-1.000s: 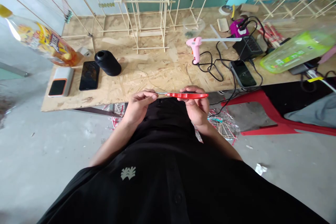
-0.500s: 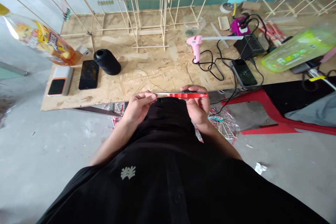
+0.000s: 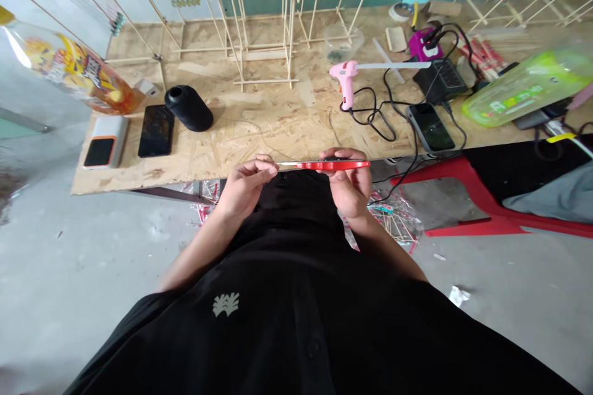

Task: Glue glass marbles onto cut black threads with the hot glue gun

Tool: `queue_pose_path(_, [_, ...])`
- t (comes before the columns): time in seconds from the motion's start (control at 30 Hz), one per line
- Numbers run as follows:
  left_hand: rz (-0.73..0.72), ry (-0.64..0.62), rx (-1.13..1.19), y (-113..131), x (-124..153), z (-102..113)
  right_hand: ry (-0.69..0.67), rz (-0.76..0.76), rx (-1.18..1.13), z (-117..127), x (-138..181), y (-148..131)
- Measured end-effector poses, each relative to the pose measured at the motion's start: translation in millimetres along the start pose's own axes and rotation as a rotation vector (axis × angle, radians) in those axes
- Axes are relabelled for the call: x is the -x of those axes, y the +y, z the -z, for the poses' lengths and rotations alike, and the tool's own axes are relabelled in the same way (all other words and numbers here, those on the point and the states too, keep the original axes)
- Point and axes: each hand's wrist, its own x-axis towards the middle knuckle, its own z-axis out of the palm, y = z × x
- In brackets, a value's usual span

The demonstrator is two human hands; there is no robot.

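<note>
A pair of red-handled scissors (image 3: 331, 165), seen almost edge-on, lies level in front of my body just off the table's front edge. My right hand (image 3: 349, 188) is closed around the handle, thumb below and fingers behind. At the other end, my left hand (image 3: 245, 188) pinches with thumb and forefinger at the thin metal tip. Whether a small piece is also between those fingertips is hidden. A pink glue gun (image 3: 344, 83) with a long glue stick in it stands beyond my right hand on the wooden table (image 3: 296, 120).
Stick frames (image 3: 264, 55) stand along the back. To the left are an orange drink bottle (image 3: 88, 77), a power bank (image 3: 105, 142), a phone (image 3: 156, 131) and a black cylinder (image 3: 189, 108). Rightward lie cables, another phone (image 3: 430, 128), a green bottle (image 3: 528, 89) and a red chair (image 3: 467, 197).
Both hands stay almost in place. The scissors have turned slightly, so less of their dark upper side shows; the left fingers have lifted a little.
</note>
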Motion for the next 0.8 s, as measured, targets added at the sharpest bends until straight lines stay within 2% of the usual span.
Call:
queue_pose_path(0.27, [0.042, -0.026, -0.014, -0.1, 0.7, 1.6, -0.001, -0.029, -0.001, -2.3, -0.9, -4.5])
queue_pose_path(0.8, [0.102, 0.000, 0.020, -0.1, -0.8, 0.7, 0.004, -0.042, 0.017, 0.0, -0.2, -2.3])
